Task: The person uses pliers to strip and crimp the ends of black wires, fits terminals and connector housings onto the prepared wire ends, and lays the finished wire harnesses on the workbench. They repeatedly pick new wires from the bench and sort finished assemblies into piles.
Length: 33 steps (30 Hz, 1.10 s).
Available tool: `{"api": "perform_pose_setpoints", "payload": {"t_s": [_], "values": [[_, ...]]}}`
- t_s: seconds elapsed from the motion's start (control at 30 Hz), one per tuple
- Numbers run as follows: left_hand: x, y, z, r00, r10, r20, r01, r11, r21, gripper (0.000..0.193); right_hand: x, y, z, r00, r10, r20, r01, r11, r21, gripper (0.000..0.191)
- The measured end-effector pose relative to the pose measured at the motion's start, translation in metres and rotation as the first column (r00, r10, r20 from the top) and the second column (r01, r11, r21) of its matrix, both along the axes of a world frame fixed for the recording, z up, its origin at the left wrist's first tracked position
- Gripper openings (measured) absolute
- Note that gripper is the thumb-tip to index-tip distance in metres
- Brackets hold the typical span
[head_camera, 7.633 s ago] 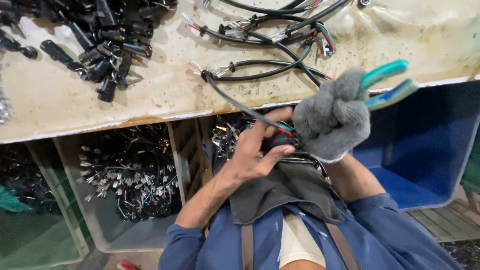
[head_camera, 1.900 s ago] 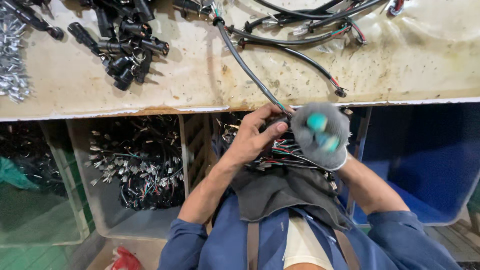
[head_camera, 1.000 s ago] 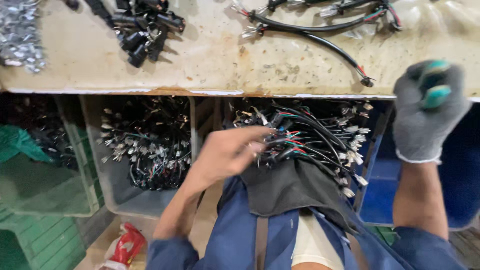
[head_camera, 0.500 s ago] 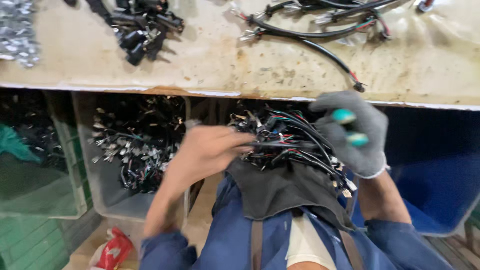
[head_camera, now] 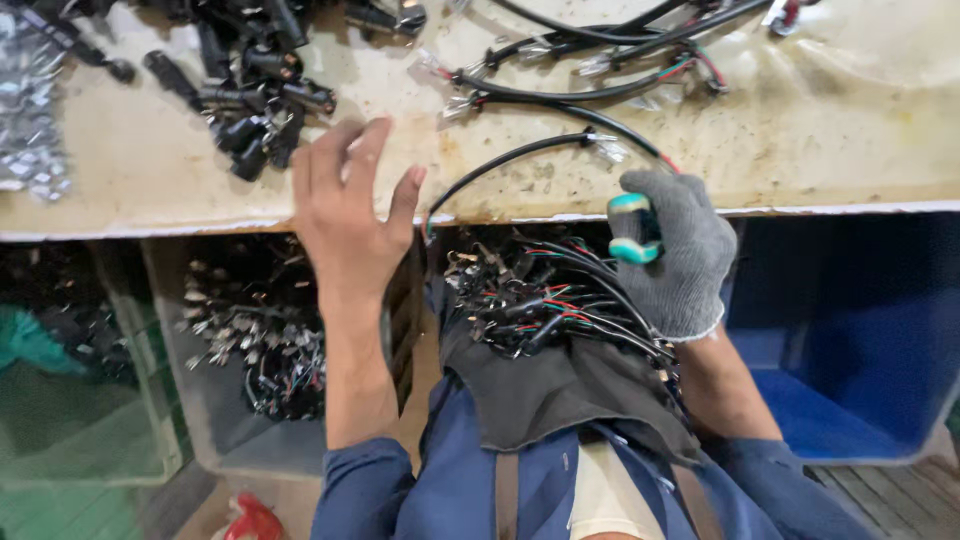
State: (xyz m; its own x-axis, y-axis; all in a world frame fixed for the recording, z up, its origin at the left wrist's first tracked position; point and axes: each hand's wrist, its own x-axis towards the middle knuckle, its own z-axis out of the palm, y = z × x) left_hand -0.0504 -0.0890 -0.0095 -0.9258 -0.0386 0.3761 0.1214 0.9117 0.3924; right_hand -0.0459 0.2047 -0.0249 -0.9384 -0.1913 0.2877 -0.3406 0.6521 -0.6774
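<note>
So the bare left hand [head_camera: 345,215] is up over the front edge of the worktop [head_camera: 150,180], fingers spread wide and holding nothing, fingertips just beside a pile of black plugs [head_camera: 250,100] lying on the stained surface. The right hand [head_camera: 675,250] has a grey knit glove on and its grip is wrapped around a tool with teal handles [head_camera: 632,228]; only the handle ends stick out of the fist, so I can't tell what kind of tool it is. That hand sits right at the worktop's edge, above a bundle of wires [head_camera: 560,305] with red, green and black strands that's heaped on a dark apron [head_camera: 570,395] in the person's lap. One black cable [head_camera: 520,155] with stripped ends runs across the worktop and droops over the edge between the two hands, and there are more black cables [head_camera: 600,75] lying further back. Off at the far left of the worktop there's a heap of small shiny metal bits [head_camera: 30,120]. Under the worktop there's a grey bin [head_camera: 215,430] with more wired pieces in it below the left forearm, a green crate [head_camera: 80,430] further left, and a blue tub [head_camera: 850,350] on the right side.
</note>
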Motion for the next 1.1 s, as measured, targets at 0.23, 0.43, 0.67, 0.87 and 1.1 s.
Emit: {"api": "perform_pose_setpoints", "payload": {"t_s": [0.23, 0.43, 0.67, 0.87, 1.1], "values": [[0.011, 0.016, -0.075, 0.971, -0.114, 0.211, 0.105, 0.993, 0.054, 0.020, -0.025, -0.043, 0.009, 0.987, 0.111, 0.119, -0.091, 0.982, -0.164, 0.013], [0.030, 0.062, -0.060, 0.996, 0.040, 0.086, -0.094, 0.352, 0.931, 0.019, 0.011, -0.052, 0.009, 0.835, 0.269, 0.481, -0.110, 0.937, -0.332, 0.023], [0.015, 0.005, -0.050, 0.974, 0.197, -0.107, -0.131, 0.887, 0.443, 0.039, -0.015, -0.038, 0.009, 0.991, 0.082, 0.106, -0.075, 0.995, -0.069, 0.024], [-0.019, -0.088, -0.077, 0.985, 0.117, -0.127, -0.162, 0.887, -0.432, 0.045, -0.050, -0.001, -0.013, 0.993, 0.062, 0.096, -0.099, 0.887, 0.451, 0.048], [-0.049, -0.089, -0.068, 0.992, -0.009, -0.127, 0.043, 0.963, 0.265, 0.029, -0.040, 0.018, -0.031, 0.989, 0.010, -0.145, 0.052, 0.908, 0.415, 0.029]]}}
